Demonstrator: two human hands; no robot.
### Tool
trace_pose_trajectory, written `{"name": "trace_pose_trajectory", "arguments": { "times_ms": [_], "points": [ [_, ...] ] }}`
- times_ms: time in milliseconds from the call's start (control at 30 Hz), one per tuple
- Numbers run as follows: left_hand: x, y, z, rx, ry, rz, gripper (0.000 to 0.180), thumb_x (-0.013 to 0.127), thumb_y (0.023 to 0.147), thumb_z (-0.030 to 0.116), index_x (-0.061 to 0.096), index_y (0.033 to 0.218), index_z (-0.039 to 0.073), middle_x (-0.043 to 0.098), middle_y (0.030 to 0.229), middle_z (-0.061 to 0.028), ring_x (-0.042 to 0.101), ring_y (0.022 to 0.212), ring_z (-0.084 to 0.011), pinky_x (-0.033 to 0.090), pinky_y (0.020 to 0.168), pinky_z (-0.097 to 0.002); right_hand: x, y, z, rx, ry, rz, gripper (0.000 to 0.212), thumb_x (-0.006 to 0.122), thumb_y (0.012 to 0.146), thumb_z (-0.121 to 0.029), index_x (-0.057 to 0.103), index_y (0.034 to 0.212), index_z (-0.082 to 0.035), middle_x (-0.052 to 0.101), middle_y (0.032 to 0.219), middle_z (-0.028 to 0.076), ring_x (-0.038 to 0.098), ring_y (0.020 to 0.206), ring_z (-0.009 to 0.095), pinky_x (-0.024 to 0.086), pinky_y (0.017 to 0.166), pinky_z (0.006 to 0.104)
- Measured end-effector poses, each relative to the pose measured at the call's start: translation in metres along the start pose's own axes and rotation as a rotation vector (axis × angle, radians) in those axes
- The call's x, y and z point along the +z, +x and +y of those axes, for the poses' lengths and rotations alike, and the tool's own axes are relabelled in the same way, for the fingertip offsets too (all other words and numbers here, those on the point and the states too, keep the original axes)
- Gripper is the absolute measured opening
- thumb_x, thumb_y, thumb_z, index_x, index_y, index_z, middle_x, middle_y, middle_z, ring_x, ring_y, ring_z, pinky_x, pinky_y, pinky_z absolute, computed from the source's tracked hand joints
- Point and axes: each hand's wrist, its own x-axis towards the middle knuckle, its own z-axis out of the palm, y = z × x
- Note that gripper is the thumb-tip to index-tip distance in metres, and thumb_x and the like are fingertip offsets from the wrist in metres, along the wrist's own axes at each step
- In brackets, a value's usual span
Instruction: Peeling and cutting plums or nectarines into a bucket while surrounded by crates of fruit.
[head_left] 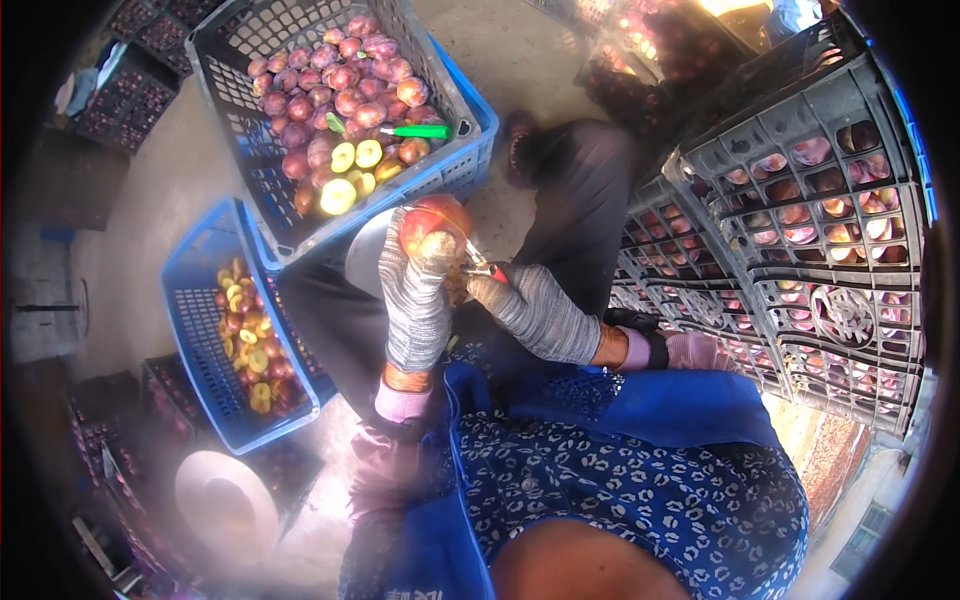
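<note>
My left hand (415,305), in a grey knitted glove, is closed around a reddish plum (425,222) above my lap. Also gloved, my right hand (540,315) grips a small knife with a red handle (497,273). Its thin blade rests against the plum's right side. Just beyond my hands, a tilted dark grey crate (232,150) holds many whole plums (340,80). Several halved plums (338,196) with yellow flesh lie at its near end, beside a green-handled knife (428,131). Something white and round is partly hidden behind my left hand.
A blue crate (190,350) with cut plums stands to the left; another blue crate (485,125) sits under the grey one. Stacked black crates (745,275) of plums rise close on the right. A pale round object (225,505) shows at lower left.
</note>
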Motion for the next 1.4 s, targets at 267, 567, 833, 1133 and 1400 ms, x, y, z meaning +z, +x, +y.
{"name": "trace_pose_trajectory", "arguments": {
  "times_ms": [267,567,833,1133,1400],
  "points": [
    [-0.009,0.006,0.006,0.070,0.120,-0.131,0.047,0.065,0.082,0.034,0.051,0.113,0.001,0.058,0.095,-0.0053,0.056,0.085,-0.0128,0.047,0.074,-0.0254,-0.030,0.014,0.025,-0.704,-0.624,-0.141,0.034,0.056,0.089,-0.032,0.061,0.090,0.001,0.059,0.068,0.019,0.060,0.059,0.027,0.044,0.054,0.0373],
    [0.004,-0.001,0.002,0.039,-0.117,-0.067,0.063,0.060,0.081,0.049,0.051,0.113,-0.005,0.057,0.092,-0.0108,0.056,0.080,-0.0190,0.047,0.071,-0.0315,0.001,-0.001,-0.005,-0.050,-0.159,-0.038,0.033,0.055,0.089,-0.034,0.061,0.094,-0.002,0.060,0.071,0.018,0.062,0.067,0.031,0.047,0.061,0.0351],
    [-0.015,0.000,0.005,0.058,0.266,-0.087,0.057,0.079,0.069,0.032,0.053,0.109,0.002,0.057,0.099,-0.0052,0.055,0.087,-0.0140,0.047,0.077,-0.0269,-0.022,-0.002,-0.022,-0.070,-0.151,-0.259,0.033,0.052,0.092,-0.032,0.064,0.100,-0.002,0.060,0.070,0.014,0.058,0.062,0.023,0.045,0.059,0.0355],
    [-0.023,0.013,0.010,0.173,0.169,-0.169,0.067,0.085,0.059,0.037,0.056,0.109,0.001,0.059,0.099,-0.0054,0.055,0.093,-0.0136,0.046,0.083,-0.0286,-0.032,0.011,-0.026,-0.357,-0.301,-0.238,0.025,0.050,0.093,-0.023,0.060,0.105,-0.003,0.055,0.066,0.012,0.055,0.060,0.028,0.042,0.054,0.0324],
    [-0.031,0.022,0.015,0.251,0.381,-0.267,0.052,0.081,0.061,0.038,0.061,0.093,0.002,0.062,0.082,-0.0035,0.058,0.075,-0.0123,0.047,0.071,-0.0267,-0.039,0.014,-0.056,0.185,-0.259,-0.458,0.041,0.046,0.094,-0.039,0.059,0.104,-0.001,0.060,0.079,0.023,0.063,0.076,0.033,0.045,0.065,0.0383]
  ]
}}
